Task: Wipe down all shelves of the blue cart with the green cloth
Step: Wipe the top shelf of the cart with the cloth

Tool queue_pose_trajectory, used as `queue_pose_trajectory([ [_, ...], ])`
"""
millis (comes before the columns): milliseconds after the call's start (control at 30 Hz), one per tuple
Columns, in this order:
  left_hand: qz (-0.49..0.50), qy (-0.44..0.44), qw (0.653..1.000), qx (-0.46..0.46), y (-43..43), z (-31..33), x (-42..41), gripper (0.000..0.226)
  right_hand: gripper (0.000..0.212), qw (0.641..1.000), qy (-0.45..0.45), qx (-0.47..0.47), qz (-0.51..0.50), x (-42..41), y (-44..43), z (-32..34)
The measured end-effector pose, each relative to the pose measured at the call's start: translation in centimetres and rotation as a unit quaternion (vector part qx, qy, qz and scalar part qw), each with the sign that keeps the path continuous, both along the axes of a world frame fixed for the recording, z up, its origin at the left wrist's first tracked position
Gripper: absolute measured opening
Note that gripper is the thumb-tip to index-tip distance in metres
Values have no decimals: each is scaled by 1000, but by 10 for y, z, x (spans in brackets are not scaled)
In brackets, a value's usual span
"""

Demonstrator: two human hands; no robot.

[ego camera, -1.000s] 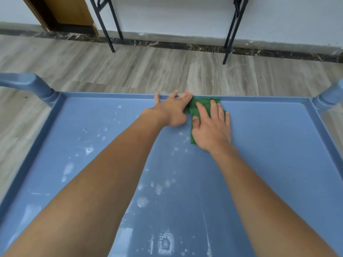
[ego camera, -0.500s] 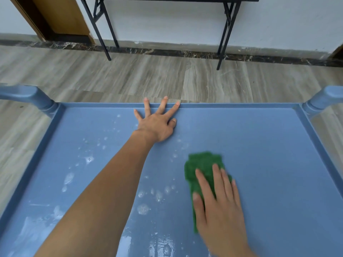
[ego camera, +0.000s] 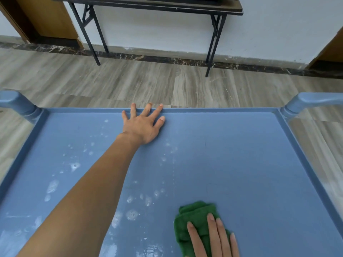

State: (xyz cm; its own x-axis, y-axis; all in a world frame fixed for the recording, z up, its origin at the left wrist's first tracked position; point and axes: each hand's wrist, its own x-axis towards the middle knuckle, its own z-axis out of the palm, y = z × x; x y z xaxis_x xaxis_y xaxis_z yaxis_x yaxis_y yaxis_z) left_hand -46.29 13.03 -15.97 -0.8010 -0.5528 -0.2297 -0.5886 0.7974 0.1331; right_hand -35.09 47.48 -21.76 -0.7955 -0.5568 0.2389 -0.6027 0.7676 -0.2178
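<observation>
The blue cart's top shelf [ego camera: 241, 154] fills the lower view, with a raised rim and wet soapy spots [ego camera: 131, 214] on its left and middle. My left hand [ego camera: 143, 125] lies flat with spread fingers at the far rim, fingertips over the edge, holding nothing. The green cloth [ego camera: 194, 216] sits crumpled near the front of the shelf, right of centre. My right hand [ego camera: 213, 238] presses flat on top of the cloth, fingers extended; its palm is cut off by the frame's bottom edge.
Blue cart handles rise at the far left corner [ego camera: 16, 104] and far right corner [ego camera: 304, 102]. Beyond the cart lies wood-look floor [ego camera: 148, 84]. A black-legged folding table [ego camera: 148, 8] stands against the white wall. Lower shelves are hidden.
My right hand has dragged the green cloth from the far rim toward the near edge of the shelf. My left hand has spread flat and stayed at the far rim.
</observation>
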Motion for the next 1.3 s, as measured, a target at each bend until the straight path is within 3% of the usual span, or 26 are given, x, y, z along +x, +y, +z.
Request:
queue_pose_trajectory([
  [67,1,-2,1000,0,-3,3,1,59,49,999,26,20,37,-5,-3,-1],
  [233,17,23,999,25,-13,7,7,56,56,994,-87,29,53,-41,-52,25],
  [667,9,74,994,82,-24,2,3,56,58,988,-120,75,58,-183,-232,30],
  [1067,-29,142,979,141,7,-11,-9,57,54,992,-114,47,31,-173,-200,26],
  [1300,-74,118,979,150,37,-7,-20,57,56,990,-125,65,6,-172,-162,27],
])
